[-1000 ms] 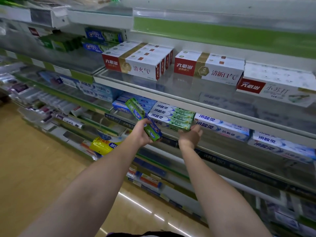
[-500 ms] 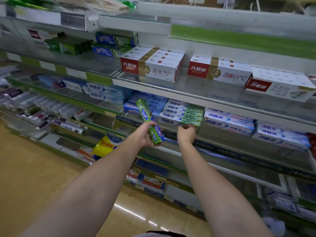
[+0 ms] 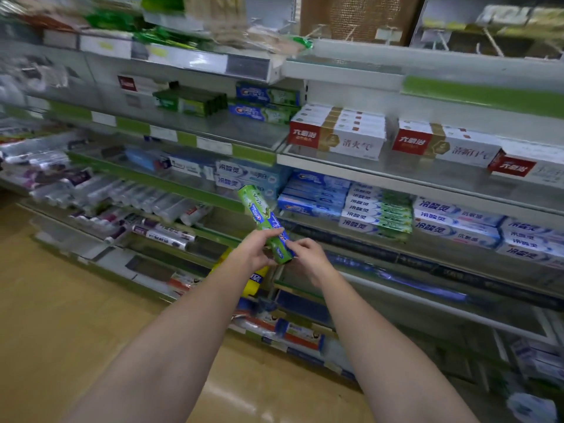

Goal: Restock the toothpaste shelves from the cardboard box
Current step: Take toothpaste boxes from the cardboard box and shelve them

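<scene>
A green and blue toothpaste box (image 3: pixel 258 209) stands tilted in front of the middle shelf, its top end leaning left. My left hand (image 3: pixel 254 251) grips its lower end from the left. My right hand (image 3: pixel 308 254) touches the same lower end from the right with its fingertips. Matching green and blue boxes (image 3: pixel 265 103) lie stacked on a higher shelf. Behind the held box, blue boxes (image 3: pixel 314 193) and white and green boxes (image 3: pixel 377 213) fill the middle shelf. The cardboard box is not in view.
Red and white boxes (image 3: pixel 338 135) sit on the upper right shelf. Tubes (image 3: pixel 128 193) line the lower left shelves. A yellow pack (image 3: pixel 253 283) hangs below my hands. The shelf edge (image 3: pixel 396 181) juts out. Tan floor (image 3: pixel 61 300) lies to the left.
My right hand left the white and green boxes on the shelf and came back to the held box's lower end. The view has tilted upward and blurred.
</scene>
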Tool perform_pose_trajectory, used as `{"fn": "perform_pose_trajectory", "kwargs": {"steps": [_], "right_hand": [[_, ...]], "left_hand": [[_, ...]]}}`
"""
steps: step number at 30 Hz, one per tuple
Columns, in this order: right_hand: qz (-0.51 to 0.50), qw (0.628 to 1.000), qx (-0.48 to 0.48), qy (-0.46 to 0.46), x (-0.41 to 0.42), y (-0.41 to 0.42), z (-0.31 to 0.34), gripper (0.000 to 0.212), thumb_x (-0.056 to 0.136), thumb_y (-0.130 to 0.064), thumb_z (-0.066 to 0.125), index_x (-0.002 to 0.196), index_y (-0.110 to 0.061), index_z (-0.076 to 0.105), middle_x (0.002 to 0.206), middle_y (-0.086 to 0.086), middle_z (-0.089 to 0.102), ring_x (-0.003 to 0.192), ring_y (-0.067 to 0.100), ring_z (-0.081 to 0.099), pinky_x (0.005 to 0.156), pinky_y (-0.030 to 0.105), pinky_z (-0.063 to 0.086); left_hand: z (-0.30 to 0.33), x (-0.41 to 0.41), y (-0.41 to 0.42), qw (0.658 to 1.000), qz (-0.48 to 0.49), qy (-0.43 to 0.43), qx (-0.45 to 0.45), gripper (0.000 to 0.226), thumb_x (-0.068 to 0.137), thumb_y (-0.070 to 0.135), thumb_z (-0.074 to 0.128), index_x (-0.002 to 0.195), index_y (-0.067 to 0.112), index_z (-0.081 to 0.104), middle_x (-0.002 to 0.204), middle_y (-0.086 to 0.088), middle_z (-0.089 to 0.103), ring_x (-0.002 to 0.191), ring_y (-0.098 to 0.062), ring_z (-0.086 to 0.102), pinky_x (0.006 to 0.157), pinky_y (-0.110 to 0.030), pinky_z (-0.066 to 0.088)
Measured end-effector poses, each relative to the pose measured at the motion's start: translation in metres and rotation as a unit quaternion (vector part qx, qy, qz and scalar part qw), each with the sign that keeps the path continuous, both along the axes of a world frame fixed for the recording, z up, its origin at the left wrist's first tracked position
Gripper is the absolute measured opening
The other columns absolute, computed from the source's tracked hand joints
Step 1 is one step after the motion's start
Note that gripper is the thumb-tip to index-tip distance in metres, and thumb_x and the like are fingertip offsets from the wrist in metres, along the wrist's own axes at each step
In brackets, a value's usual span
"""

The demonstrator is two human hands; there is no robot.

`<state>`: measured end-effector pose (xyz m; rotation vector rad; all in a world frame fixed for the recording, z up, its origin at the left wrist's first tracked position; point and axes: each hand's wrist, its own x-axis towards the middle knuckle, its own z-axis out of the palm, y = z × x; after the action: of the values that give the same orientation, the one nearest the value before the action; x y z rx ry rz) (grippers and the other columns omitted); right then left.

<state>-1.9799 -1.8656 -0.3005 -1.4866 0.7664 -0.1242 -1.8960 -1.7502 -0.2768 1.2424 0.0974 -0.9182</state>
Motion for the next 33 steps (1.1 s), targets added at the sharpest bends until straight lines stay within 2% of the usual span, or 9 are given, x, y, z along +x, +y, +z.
{"fn": "perform_pose_trajectory", "kwargs": {"steps": [5, 8, 11, 13, 15, 18, 22, 28, 33], "right_hand": [[-0.015, 0.995, 0.008, -0.102, 0.016, 0.052, 0.006, 0.039, 0.081, -0.016, 0.085, 0.111, -0.014, 0.062, 0.109, 0.008, 0.065, 0.094, 0.019, 0.067, 0.077, 0.033, 0.058], [-0.013, 0.991, -0.052, -0.126, 0.026, 0.074, 0.014, 0.029, 0.078, -0.02, 0.087, 0.1, -0.027, 0.068, 0.11, 0.0, 0.069, 0.102, 0.016, 0.066, 0.086, 0.033, 0.057], [-0.031, 0.986, -0.062, -0.152, 0.04, 0.085, 0.026, 0.022, 0.074, -0.031, 0.088, 0.092, -0.033, 0.075, 0.105, -0.004, 0.075, 0.103, 0.017, 0.07, 0.094, 0.044, 0.057], [-0.058, 0.983, -0.04, -0.171, 0.048, 0.089, 0.038, 0.019, 0.077, -0.031, 0.087, 0.093, -0.031, 0.077, 0.102, -0.004, 0.076, 0.099, 0.02, 0.072, 0.092, 0.044, 0.059], [-0.096, 0.977, -0.009, -0.191, 0.056, 0.091, 0.053, 0.016, 0.082, -0.027, 0.083, 0.096, -0.028, 0.076, 0.103, -0.002, 0.074, 0.095, 0.022, 0.072, 0.089, 0.041, 0.06], [-0.146, 0.966, 0.011, -0.211, 0.071, 0.092, 0.071, 0.015, 0.084, -0.026, 0.082, 0.096, -0.028, 0.073, 0.103, -0.005, 0.07, 0.096, 0.024, 0.072, 0.09, 0.042, 0.058], [-0.176, 0.957, 0.007, -0.231, 0.089, 0.093, 0.092, 0.022, 0.085, -0.029, 0.08, 0.1, -0.023, 0.065, 0.098, -0.007, 0.066, 0.094, 0.026, 0.072, 0.084, 0.039, 0.058], [-0.219, 0.943, -0.087, -0.234, 0.117, 0.098, 0.115, 0.031, 0.094, -0.041, 0.068, 0.092, -0.011, 0.06, 0.085, -0.006, 0.064, 0.077, 0.007, 0.061, 0.065, 0.021, 0.043], [-0.225, 0.922, -0.148, -0.279, 0.145, 0.094, 0.131, 0.027, 0.096, -0.039, 0.067, 0.104, -0.014, 0.061, 0.1, -0.003, 0.067, 0.089, 0.009, 0.062, 0.078, 0.024, 0.049]], "left_hand": [[0.001, 0.023, 0.048, 0.998, 0.067, -0.017, -0.007, 0.044, 0.087, 0.028, 0.078, 0.123, 0.01, 0.061, 0.098, -0.014, 0.071, 0.085, -0.028, 0.068, 0.067, -0.042, 0.06], [0.005, 0.037, 0.069, 0.995, 0.098, -0.018, -0.005, 0.064, 0.078, 0.036, 0.085, 0.128, 0.003, 0.061, 0.112, -0.019, 0.073, 0.09, -0.031, 0.07, 0.082, -0.048, 0.06], [0.023, 0.047, 0.083, 0.992, 0.12, -0.024, -0.02, 0.055, 0.077, 0.037, 0.086, 0.116, 0.005, 0.064, 0.101, -0.017, 0.075, 0.076, -0.026, 0.074, 0.062, -0.038, 0.061], [0.036, 0.054, 0.09, 0.99, 0.129, -0.038, -0.035, 0.048, 0.081, 0.037, 0.082, 0.113, 0.006, 0.065, 0.102, -0.015, 0.075, 0.08, -0.025, 0.074, 0.062, -0.035, 0.058], [0.048, 0.063, 0.097, 0.983, 0.165, -0.057, -0.054, 0.066, 0.081, 0.033, 0.083, 0.133, 0.004, 0.053, 0.121, -0.019, 0.068, 0.096, -0.029, 0.071, 0.066, -0.038, 0.061], [0.066, 0.078, 0.113, 0.962, 0.247, -0.078, -0.084, 0.103, 0.082, 0.01, 0.081, 0.157, 0.014, 0.011, 0.141, -0.022, 0.051, 0.098, -0.031, 0.069, 0.084, -0.048, 0.061], [0.084, 0.097, 0.122, 0.95, 0.272, -0.111, -0.107, 0.102, 0.081, 0.004, 0.08, 0.153, 0.04, 0.018, 0.134, -0.018, 0.055, 0.095, -0.032, 0.072, 0.085, -0.049, 0.06], [0.096, 0.116, 0.106, 0.943, 0.294, -0.149, -0.05, 0.089, 0.087, 0.029, 0.079, 0.153, 0.038, 0.02, 0.137, -0.01, 0.052, 0.097, -0.029, 0.072, 0.074, -0.035, 0.061], [0.107, 0.137, 0.089, 0.895, 0.3, -0.303, 0.129, 0.102, 0.075, 0.065, 0.075, 0.154, 0.024, 0.025, 0.159, -0.004, 0.019, 0.137, -0.032, 0.04, 0.107, -0.051, 0.042]]}}
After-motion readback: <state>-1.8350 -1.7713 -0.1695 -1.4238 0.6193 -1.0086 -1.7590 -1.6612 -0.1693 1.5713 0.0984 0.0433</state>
